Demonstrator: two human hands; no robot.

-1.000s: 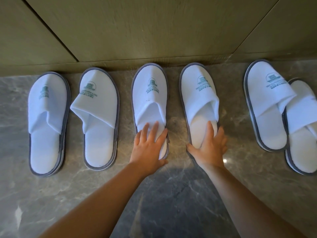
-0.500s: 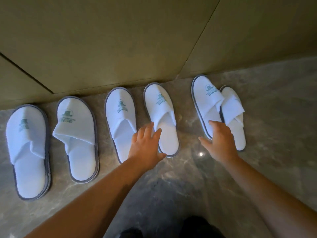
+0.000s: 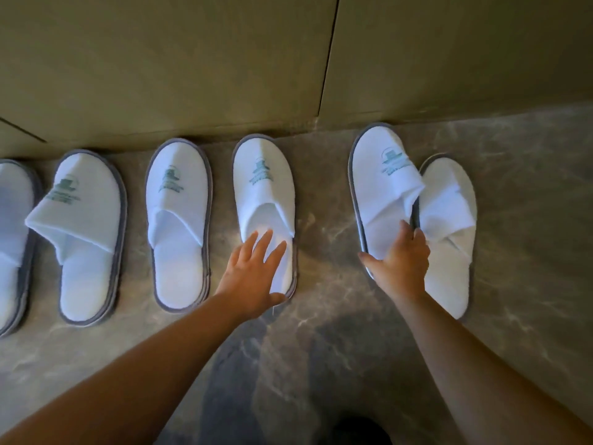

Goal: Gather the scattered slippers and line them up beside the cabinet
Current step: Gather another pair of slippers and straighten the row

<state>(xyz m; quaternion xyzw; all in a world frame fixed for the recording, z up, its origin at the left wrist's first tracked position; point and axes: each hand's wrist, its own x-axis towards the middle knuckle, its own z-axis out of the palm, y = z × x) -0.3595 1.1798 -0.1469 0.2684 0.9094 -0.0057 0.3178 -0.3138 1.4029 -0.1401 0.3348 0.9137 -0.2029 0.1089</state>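
Gripping the fifth slipper (image 3: 383, 187) is your right hand (image 3: 402, 261), overlapping the sixth slipper (image 3: 449, 226). Your left hand (image 3: 253, 274) is lying open-fingered on the fourth slipper (image 3: 263, 187), beside the cabinet (image 3: 160, 59).

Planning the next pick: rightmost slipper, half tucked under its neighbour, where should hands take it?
Grip the rightmost slipper at its heel end, coming from its open right side. Its left edge is overlapped by the neighbouring slipper, which the right hand is on; the heel and right rim lie exposed on the floor.

This looks like a hotel room. White terry disposable slippers with grey trim and green printed logos (image 3: 263, 187) line a polished grey-brown marble floor (image 3: 529, 220). They sit along the floor's far edge, against smooth olive-beige cabinet panels (image 3: 192, 75).
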